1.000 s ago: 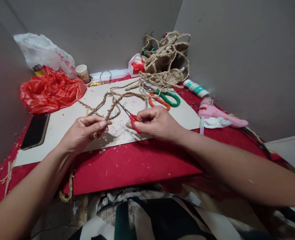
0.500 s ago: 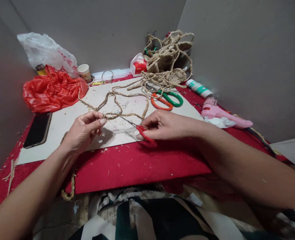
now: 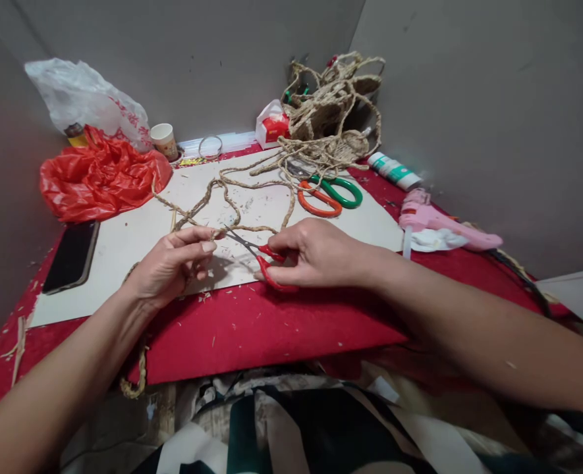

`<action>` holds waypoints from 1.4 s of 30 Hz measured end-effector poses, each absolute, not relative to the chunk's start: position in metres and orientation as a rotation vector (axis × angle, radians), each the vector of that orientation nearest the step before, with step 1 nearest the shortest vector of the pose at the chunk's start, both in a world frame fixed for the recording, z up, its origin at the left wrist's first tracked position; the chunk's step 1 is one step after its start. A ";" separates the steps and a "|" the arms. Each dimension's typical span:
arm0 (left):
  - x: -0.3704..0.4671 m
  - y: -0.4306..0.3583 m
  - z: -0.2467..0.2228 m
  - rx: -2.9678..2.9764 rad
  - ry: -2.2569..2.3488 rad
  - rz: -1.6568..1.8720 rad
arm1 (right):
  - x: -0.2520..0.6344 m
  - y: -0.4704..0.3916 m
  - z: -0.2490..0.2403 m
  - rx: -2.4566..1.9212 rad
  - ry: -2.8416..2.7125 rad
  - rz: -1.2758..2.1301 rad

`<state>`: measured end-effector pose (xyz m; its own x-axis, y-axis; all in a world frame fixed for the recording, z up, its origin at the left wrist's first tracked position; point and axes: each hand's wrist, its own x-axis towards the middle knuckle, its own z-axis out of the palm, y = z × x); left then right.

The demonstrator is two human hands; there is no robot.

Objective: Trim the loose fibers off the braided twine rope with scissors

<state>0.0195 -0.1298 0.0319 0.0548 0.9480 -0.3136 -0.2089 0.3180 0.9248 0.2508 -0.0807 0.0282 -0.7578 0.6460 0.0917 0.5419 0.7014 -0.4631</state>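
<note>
My left hand (image 3: 175, 260) pinches a strand of braided straw rope (image 3: 257, 228) above the white board. My right hand (image 3: 315, 253) holds small red-handled scissors (image 3: 271, 271) by their loops. The scissors' blades are parted, and their tips point left, close to the rope at my left fingertips. From there the rope loops over the board behind my hands. Another length of braid (image 3: 141, 372) hangs past the table's front edge below my left wrist. Whether the blades touch the rope is too small to tell.
Red plastic bag (image 3: 106, 178), phone (image 3: 71, 257) and paper cup (image 3: 163, 141) stand left. Behind are a tissue pack (image 3: 273, 125) and a rope heap (image 3: 328, 112). Large scissors with orange and green handles (image 3: 348, 192) and a pink glue gun (image 3: 439, 220) lie right.
The red scissors have opened and moved slightly left, toward my left fingertips. My left hand has shifted a little right with the rope still pinched.
</note>
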 end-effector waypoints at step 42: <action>0.025 -0.126 0.025 0.783 1.166 1.185 | 0.250 -0.084 0.027 -1.053 -2.474 0.392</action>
